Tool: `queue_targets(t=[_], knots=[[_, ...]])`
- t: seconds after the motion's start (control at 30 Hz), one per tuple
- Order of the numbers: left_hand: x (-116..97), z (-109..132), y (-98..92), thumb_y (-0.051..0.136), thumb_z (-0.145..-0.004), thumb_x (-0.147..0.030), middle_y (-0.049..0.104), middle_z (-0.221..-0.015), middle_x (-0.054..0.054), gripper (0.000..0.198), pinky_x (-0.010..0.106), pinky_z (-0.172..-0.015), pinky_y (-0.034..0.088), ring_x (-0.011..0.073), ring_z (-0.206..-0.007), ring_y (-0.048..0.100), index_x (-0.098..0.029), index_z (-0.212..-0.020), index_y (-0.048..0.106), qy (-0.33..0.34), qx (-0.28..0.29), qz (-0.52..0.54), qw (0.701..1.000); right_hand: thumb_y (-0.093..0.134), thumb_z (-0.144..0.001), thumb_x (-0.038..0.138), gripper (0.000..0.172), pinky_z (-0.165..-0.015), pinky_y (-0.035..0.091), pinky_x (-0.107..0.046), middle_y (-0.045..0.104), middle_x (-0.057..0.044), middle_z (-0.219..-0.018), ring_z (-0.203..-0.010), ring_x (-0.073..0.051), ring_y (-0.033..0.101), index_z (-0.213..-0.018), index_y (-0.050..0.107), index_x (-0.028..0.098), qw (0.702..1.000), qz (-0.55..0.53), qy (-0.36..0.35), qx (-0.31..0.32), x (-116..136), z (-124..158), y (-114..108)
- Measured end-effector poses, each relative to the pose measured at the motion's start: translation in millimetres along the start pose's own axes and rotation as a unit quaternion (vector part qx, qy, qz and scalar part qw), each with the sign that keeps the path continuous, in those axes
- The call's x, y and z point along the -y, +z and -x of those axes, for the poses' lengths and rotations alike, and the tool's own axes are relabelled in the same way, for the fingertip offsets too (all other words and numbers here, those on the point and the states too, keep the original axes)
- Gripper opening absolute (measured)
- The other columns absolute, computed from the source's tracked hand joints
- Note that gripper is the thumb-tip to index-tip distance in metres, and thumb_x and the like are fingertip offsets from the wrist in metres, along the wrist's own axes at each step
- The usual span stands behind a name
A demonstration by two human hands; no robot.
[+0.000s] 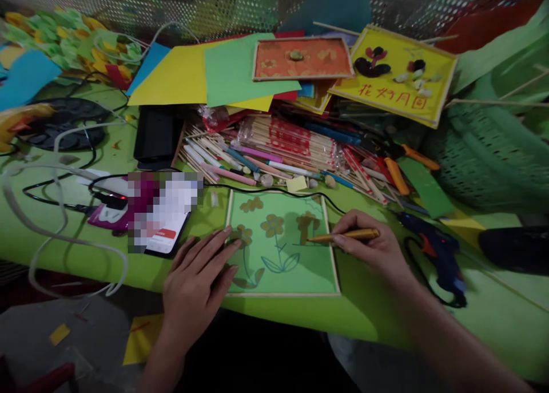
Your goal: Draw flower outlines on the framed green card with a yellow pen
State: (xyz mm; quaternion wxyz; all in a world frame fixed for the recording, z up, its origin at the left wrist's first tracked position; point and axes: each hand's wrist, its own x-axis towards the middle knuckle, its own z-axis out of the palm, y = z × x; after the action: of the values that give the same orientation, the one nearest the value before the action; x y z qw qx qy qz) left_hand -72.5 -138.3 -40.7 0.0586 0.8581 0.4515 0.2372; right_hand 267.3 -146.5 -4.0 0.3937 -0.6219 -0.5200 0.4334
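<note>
A green card [315, 273] in a thin wooden frame lies at the table's front edge, with flowers drawn on it in dark lines and partly filled in gold-brown. My right hand [371, 241] pinches a gold pen [358, 234], whose tip is at the lower part of the drawing on the card's right side. My left hand [199, 276] lies with fingers spread over the card's left edge, fingertips near the left flower, holding nothing.
Behind the card are sticks and markers [257, 167], with coloured sheets [171, 75] and framed orange [315, 70] and yellow [398, 104] pictures. A phone [167, 235] lies left; a glue gun [441, 255], orange-handled pliers [397, 175] and green basket [493, 147] are right.
</note>
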Motion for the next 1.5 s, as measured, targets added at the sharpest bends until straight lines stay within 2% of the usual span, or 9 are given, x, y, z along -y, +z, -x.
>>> queue_targets(t=[0.23, 0.4, 0.9, 1.13, 1.3, 1.5], knots=[[-0.2, 0.3, 0.0, 0.058, -0.097, -0.023, 0.06, -0.149, 0.004, 0.043, 0.046, -0.114, 0.04, 0.0253, -0.132, 0.061, -0.029, -0.139, 0.06, 0.0, 0.001, 0.0, 1.0, 0.079, -0.082, 0.04, 0.019, -0.056, 0.039, -0.028, 0.059, 0.0, -0.069, -0.062, -0.016, 0.051, -0.079, 0.069, 0.023, 1.0, -0.001, 0.004, 0.028, 1.8, 1.0, -0.3], [0.9, 1.2, 0.6, 0.058, -0.097, -0.024, 0.06, -0.149, 0.003, 0.042, 0.046, -0.114, 0.04, 0.0254, -0.131, 0.061, -0.031, -0.139, 0.061, -0.002, -0.002, 0.002, 1.0, 0.079, -0.081, 0.039, 0.019, -0.057, 0.04, -0.028, 0.062, -0.001, -0.071, -0.063, -0.017, 0.053, -0.078, 0.068, 0.023, 1.0, -0.003, 0.006, 0.015, 3.5, 1.9, -0.7], [-0.6, -1.2, -0.4, 0.058, -0.097, -0.022, 0.06, -0.149, 0.003, 0.041, 0.047, -0.114, 0.04, 0.0254, -0.131, 0.061, -0.029, -0.138, 0.061, 0.002, 0.002, -0.001, 1.0, 0.078, -0.082, 0.038, 0.018, -0.057, 0.041, -0.027, 0.062, -0.001, -0.07, -0.062, -0.016, 0.053, -0.079, 0.068, 0.023, 0.999, 0.005, 0.005, 0.037, 4.1, 2.2, 1.6], [0.3, -0.2, -0.6, 0.057, -0.098, -0.024, 0.06, -0.148, 0.004, 0.04, 0.046, -0.114, 0.039, 0.0251, -0.131, 0.061, -0.029, -0.138, 0.061, 0.004, 0.001, -0.004, 1.0, 0.078, -0.081, 0.035, 0.017, -0.056, 0.039, -0.028, 0.061, -0.001, -0.069, -0.062, -0.016, 0.051, -0.076, 0.068, 0.023, 1.0, 0.011, -0.001, 0.011, 6.2, 2.7, -1.4], [-0.8, -2.3, -0.2, 0.057, -0.099, -0.024, 0.061, -0.147, 0.004, 0.039, 0.044, -0.114, 0.039, 0.0245, -0.13, 0.062, -0.028, -0.138, 0.061, 0.008, -0.01, -0.005, 1.0, 0.077, -0.082, 0.035, 0.016, -0.056, 0.039, -0.028, 0.062, -0.001, -0.07, -0.062, -0.016, 0.053, -0.078, 0.068, 0.022, 1.0, 0.004, -0.009, 0.02, 3.1, 0.7, -0.6], [-0.4, -2.4, 0.0, 0.057, -0.099, -0.023, 0.062, -0.146, 0.004, 0.038, 0.045, -0.112, 0.041, 0.0248, -0.129, 0.062, -0.026, -0.137, 0.061, 0.019, -0.016, -0.011, 1.0, 0.077, -0.083, 0.034, 0.015, -0.057, 0.04, -0.029, 0.062, -0.001, -0.071, -0.061, -0.015, 0.052, -0.082, 0.068, 0.022, 0.999, -0.007, -0.02, -0.024, -5.5, -4.2, -0.5]])
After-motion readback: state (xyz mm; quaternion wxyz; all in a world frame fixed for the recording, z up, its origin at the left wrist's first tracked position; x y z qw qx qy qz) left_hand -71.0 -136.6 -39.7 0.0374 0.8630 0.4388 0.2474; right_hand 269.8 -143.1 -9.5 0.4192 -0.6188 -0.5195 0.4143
